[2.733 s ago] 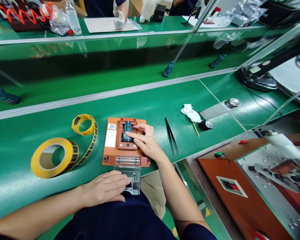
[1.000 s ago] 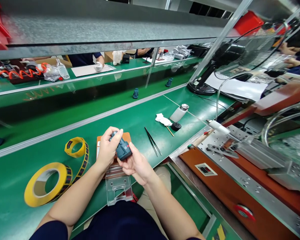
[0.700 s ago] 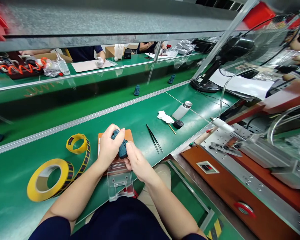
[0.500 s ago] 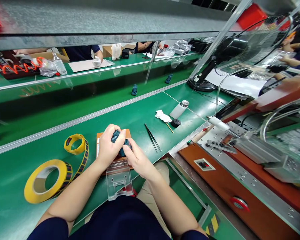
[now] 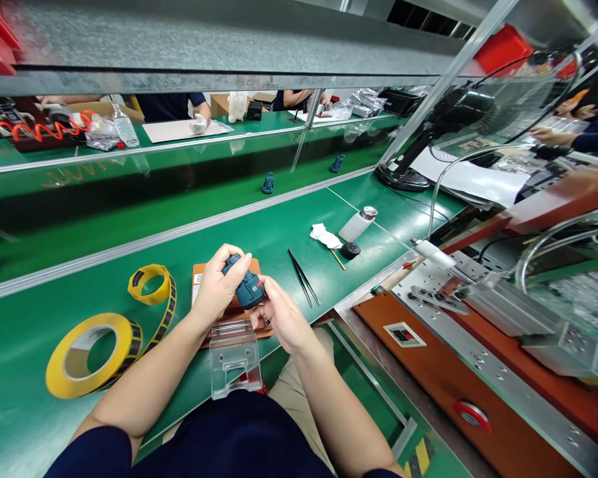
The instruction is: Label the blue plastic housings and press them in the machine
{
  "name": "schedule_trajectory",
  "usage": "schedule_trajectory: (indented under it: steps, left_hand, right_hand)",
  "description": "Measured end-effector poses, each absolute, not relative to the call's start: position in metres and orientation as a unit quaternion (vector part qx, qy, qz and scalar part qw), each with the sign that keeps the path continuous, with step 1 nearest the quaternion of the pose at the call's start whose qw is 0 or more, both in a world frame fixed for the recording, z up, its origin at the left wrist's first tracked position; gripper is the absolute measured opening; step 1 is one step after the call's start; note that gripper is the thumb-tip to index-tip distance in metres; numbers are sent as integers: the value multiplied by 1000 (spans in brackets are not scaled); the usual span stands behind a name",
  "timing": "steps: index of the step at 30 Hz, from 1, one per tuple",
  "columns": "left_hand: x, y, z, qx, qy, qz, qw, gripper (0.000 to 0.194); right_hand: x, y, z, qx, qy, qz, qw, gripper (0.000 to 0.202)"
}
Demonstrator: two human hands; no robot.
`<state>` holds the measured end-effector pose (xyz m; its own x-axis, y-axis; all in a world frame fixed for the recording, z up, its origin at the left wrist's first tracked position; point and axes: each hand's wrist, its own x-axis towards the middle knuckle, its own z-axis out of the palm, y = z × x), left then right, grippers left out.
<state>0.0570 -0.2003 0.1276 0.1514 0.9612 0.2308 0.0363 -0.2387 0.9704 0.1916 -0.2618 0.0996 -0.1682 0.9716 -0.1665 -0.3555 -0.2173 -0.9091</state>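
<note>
A dark blue plastic part (image 5: 249,288) with a small red and white marking is held above an orange fixture (image 5: 254,266). My left hand (image 5: 220,282) is wrapped round its upper left end. My right hand (image 5: 280,314) has its thumb and fingers against the lower right end. A clear hinged plate (image 5: 235,362) hangs from the fixture's front, toward my body. Left of the fixture lie a large roll of yellow tape (image 5: 62,368) and a smaller yellow roll (image 5: 167,292) with dark labels on the strip. Black tweezers (image 5: 303,277) lie to the right.
A white bottle (image 5: 357,226), a white cloth (image 5: 325,236) and a black cap (image 5: 350,250) sit at the right. Two blue parts (image 5: 268,182) (image 5: 337,163) stand on the belt. A black fan (image 5: 403,174) and a metal machine (image 5: 498,299) are further right; people sit across.
The blue part has turned in my hands, so its marked side now shows. My right hand has shifted slightly right and down, its fingers now under the part's lower end.
</note>
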Motion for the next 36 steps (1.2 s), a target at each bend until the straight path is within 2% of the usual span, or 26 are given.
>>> schedule_trajectory:
  steps: [6,13,17,22,25,29,33,36]
  left_hand:
    - [58,-199,124,610,411,501,456,27]
    - [57,-194,123,567,407,514,499,30]
    - [56,-195,123,567,409,515,496,31]
    - [57,-197,122,575,405,506,500,31]
    - [58,-199,119,602,398,511,468,27]
    - [57,-201,118,627,382,531,422,24]
    - [55,-200,122,632,351,534,438,24]
    - [55,-198,125,590,331,534,507,30]
  right_hand:
    - [188,-256,100,-418,-414,640,494,54]
    - [189,-258,100,-396,-325,699,500,59]
    - [188,-258,99,-400,-336,685,508,55]
    - [187,-257,98,-407,-352,673,507,60]
    - [187,-258,99,-455,-414,622,484,53]
    - [183,-263,104,-534,-506,477,482,35]
    - [181,-267,107,-509,-514,455,519,46]
    - [187,-269,106,-462,-517,474,542,53]
